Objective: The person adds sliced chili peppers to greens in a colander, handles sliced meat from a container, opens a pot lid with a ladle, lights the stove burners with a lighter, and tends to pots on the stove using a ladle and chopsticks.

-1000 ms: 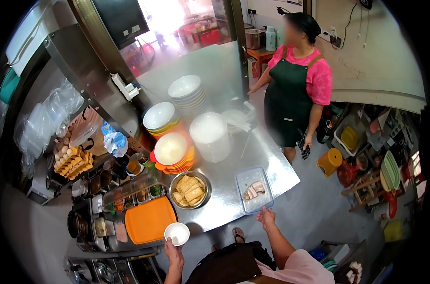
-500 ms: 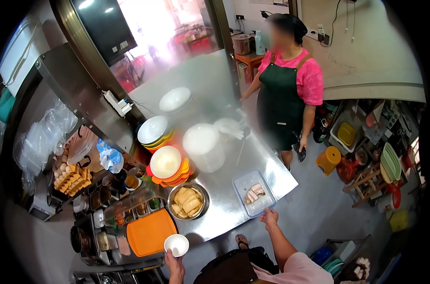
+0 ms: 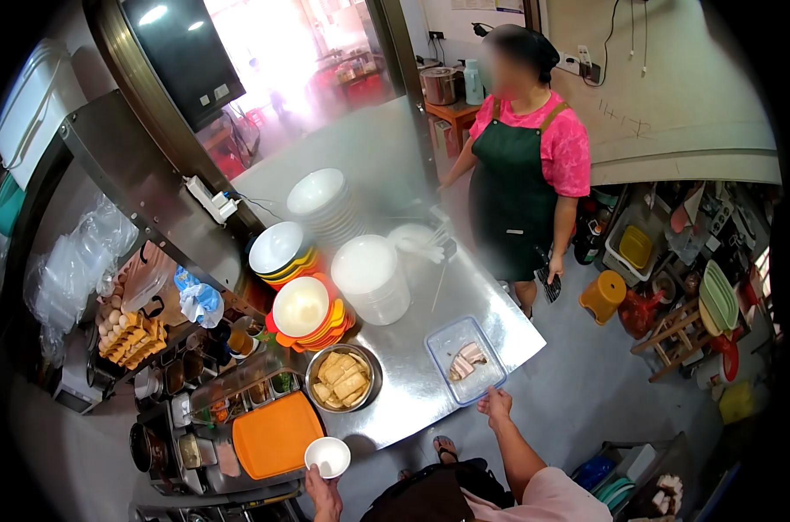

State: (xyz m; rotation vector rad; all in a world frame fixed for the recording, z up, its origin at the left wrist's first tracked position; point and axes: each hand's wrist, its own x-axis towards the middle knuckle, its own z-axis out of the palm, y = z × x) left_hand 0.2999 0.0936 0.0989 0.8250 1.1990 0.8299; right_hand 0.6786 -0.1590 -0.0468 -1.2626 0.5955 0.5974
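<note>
Clear container point(image 3: 449, 337) with sliced meat point(image 3: 468, 360) lies on the metal table point(image 3: 408, 374), just beyond the right hand point(image 3: 498, 407), whose fingers meet the near rim; whether they pinch it, I cannot tell. The left hand point(image 3: 324, 494) clamps the white bowl point(image 3: 328, 458), best kept level.

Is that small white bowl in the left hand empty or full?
Empty, it seems: the white bowl in the left hand shows only bare white inside.

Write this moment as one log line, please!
Left hand: holds small round white bowl | Right hand: at near edge of clear, blue-edged rectangular plastic box | Box: on shiny metal table, pinkish meat strips inside
</note>
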